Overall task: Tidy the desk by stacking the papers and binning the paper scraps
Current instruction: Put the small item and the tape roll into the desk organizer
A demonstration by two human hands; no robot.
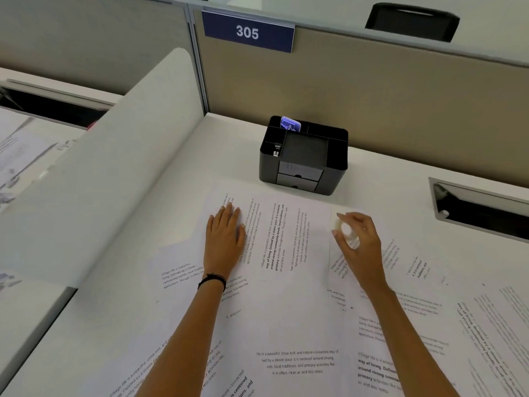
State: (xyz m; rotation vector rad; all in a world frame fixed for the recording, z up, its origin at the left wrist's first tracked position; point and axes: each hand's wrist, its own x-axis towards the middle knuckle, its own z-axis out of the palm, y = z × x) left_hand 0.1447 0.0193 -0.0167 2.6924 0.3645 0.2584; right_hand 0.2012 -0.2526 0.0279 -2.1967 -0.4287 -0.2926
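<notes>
Several printed sheets lie scattered and overlapping across the white desk (183, 173). The farthest sheet (283, 230) lies sideways just in front of a black organiser. My left hand (224, 239) rests flat on that sheet's left part, fingers straight. My right hand (357, 242) hovers at the sheet's right edge and pinches a small crumpled white paper scrap (345, 232) between thumb and fingers. More sheets (297, 362) cover the desk's near side under my forearms.
A black desk organiser (303, 156) with a blue item in it stands at the back. A curved white divider (120, 173) borders the left side. A cable slot (483, 210) opens in the desk at right. Beige partitions rise behind.
</notes>
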